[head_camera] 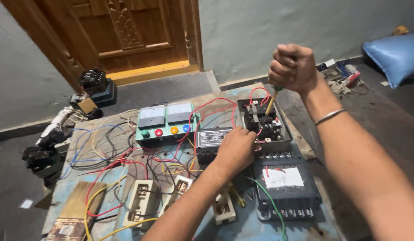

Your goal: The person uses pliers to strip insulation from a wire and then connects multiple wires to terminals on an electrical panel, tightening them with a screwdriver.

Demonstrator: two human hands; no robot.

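My right hand is closed in a fist around the handle of a screwdriver, whose yellow shaft points down into a black electrical component set in a grey metal box. A metal bangle circles that wrist. My left hand rests at the left edge of the box, fingers curled against the component and the red wires there. Just left of this hand lies a small black unit with a label.
A green panel carries two meters and coloured round buttons. Red, yellow, blue and black wires tangle over the worn blue table. A black starter box, cream fuse holders, a wooden door and a blue sack surround them.
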